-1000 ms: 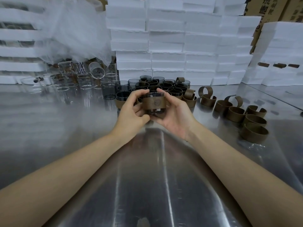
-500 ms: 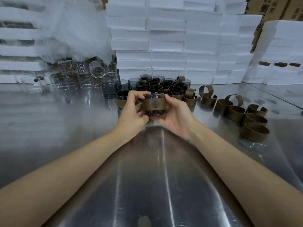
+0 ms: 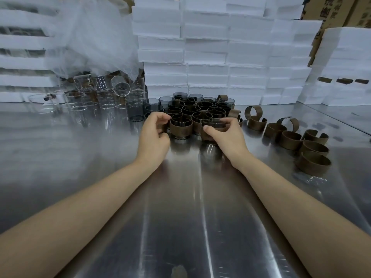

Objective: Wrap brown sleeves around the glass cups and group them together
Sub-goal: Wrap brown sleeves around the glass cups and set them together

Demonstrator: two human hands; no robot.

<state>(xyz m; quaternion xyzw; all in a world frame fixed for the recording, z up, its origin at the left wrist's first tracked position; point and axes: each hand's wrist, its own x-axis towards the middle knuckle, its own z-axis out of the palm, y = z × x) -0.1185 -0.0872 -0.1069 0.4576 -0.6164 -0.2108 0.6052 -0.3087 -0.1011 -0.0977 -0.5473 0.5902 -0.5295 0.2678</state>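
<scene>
My right hand [image 3: 228, 137] grips a glass cup with a brown sleeve [image 3: 212, 128], thumb on the near side and fingers over the far rim, low at the front right of the group of sleeved cups [image 3: 198, 111]. My left hand [image 3: 154, 137] hovers with loosely curled fingers just left of the front sleeved cup [image 3: 180, 128] and holds nothing I can see. Bare smoky glass cups [image 3: 138, 111] stand left of the group. Loose brown sleeves [image 3: 291, 140] lie curled on the right of the metal table [image 3: 180, 217].
Clear glass beakers [image 3: 84, 101] and crumpled plastic wrap [image 3: 90, 37] fill the back left. Stacked white foam boxes [image 3: 220, 57] form a wall behind the cups and on the right. Cardboard cartons [image 3: 341, 11] stand at the top right.
The sleeved cup held up in both hands has come down forward to the front of the group. My left hand has let go of it and moved left; my right hand still holds it.
</scene>
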